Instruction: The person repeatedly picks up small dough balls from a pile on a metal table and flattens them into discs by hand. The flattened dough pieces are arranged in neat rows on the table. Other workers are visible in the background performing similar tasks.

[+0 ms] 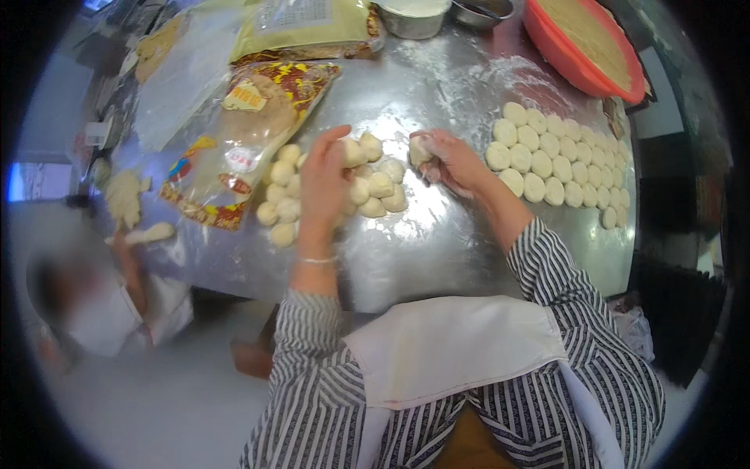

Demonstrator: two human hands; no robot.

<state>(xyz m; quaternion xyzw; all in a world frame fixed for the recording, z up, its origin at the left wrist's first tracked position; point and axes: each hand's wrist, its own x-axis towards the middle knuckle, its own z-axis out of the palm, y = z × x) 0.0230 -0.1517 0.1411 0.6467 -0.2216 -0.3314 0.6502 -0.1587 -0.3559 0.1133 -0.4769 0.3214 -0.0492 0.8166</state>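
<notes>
Over a cluster of round dough balls (283,173) is my left hand (325,176), with its fingers at a dough ball (353,152); whether it grips that ball I cannot tell. To the right of the cluster, my right hand (448,159) holds a piece of dough (420,151) between thumb and fingers, just above the metal table. Beyond my right hand, flattened dough rounds (549,145) lie in close rows on the table's right side. More dough balls (381,184) sit between my two hands.
Plastic packaging bags (258,123) lie at the left and back of the metal table (451,252). A metal bowl of flour (415,20) and a red basin (586,53) with pale yellow contents stand at the back. Another person (105,299) is at the left, near a dough piece (126,199).
</notes>
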